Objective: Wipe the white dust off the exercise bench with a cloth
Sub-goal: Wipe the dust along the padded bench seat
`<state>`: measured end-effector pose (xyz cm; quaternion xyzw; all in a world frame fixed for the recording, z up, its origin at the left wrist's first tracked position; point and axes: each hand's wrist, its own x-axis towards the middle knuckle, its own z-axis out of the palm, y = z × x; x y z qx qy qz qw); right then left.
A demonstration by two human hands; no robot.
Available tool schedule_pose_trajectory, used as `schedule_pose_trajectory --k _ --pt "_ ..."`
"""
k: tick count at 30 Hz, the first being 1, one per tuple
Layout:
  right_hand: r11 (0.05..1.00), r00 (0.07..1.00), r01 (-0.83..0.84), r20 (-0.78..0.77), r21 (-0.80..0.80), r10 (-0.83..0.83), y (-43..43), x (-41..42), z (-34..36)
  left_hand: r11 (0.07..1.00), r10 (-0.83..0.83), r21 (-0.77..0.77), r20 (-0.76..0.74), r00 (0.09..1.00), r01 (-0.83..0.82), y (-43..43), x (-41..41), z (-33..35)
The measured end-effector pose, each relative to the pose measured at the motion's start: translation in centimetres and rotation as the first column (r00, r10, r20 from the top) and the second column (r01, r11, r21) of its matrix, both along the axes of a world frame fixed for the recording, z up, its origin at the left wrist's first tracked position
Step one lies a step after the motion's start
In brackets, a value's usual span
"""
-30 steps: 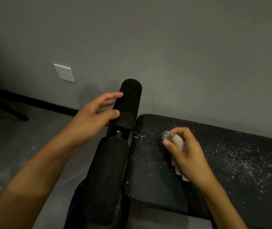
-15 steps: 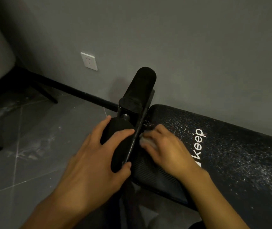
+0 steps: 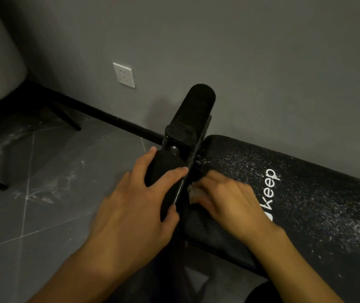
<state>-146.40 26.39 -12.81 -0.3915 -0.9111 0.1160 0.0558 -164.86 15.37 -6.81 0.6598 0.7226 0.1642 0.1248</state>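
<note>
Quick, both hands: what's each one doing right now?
Left hand: closed around the black foam roller.
Right hand: pressing the white cloth onto the bench pad, fingers curled over it.

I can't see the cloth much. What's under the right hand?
A bit of white cloth peeks out under the right hand, pressed on the black bench pad beside the foam roller. The rest of the cloth, and any dust beneath, is covered.

A left hand point(image 3: 131, 217) grips the near foam roller point(image 3: 166, 171) while the right hand point(image 3: 225, 200), just beside it, presses a pale cloth point(image 3: 193, 190) onto the dust-speckled exercise bench point(image 3: 305, 204).
</note>
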Motion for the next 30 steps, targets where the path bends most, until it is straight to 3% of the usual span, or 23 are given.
schedule_pose_trajectory --k 2,5,12,19,22,25,30 --pt "0.990 0.993 0.107 0.033 0.091 -0.111 2.8 -1.5 -0.2 1.000 0.007 -0.002 -0.054 0.999 -0.007 0.1 0.2 -0.1" --pt "0.963 0.964 0.263 0.013 0.058 -0.265 6.8 -2.9 -0.1 1.000 -0.015 -0.009 -0.105 0.994 0.014 0.3 0.1 -0.4" --pt "0.996 0.997 0.072 -0.031 -0.053 -0.074 1.6 -0.4 0.6 0.999 -0.047 0.004 -0.044 0.998 0.047 2.7 0.0 -0.3" --pt "0.949 0.950 0.303 0.053 0.090 -0.308 6.0 -4.7 0.9 0.999 -0.043 -0.009 -0.050 0.998 0.042 2.6 0.1 -0.2" --pt "0.972 0.967 0.236 0.091 0.018 -0.236 4.4 -4.8 1.5 0.999 -0.046 -0.013 -0.025 0.999 0.045 2.7 0.0 -0.2" --pt "0.976 0.976 0.214 0.036 -0.040 -0.213 2.0 -3.6 1.8 0.999 -0.043 0.014 -0.006 0.999 0.043 2.7 -0.1 -0.2" --pt "0.903 0.905 0.422 0.029 0.077 -0.425 8.2 -4.6 1.5 0.999 -0.029 0.014 0.023 0.999 0.029 2.5 -0.2 -0.2"
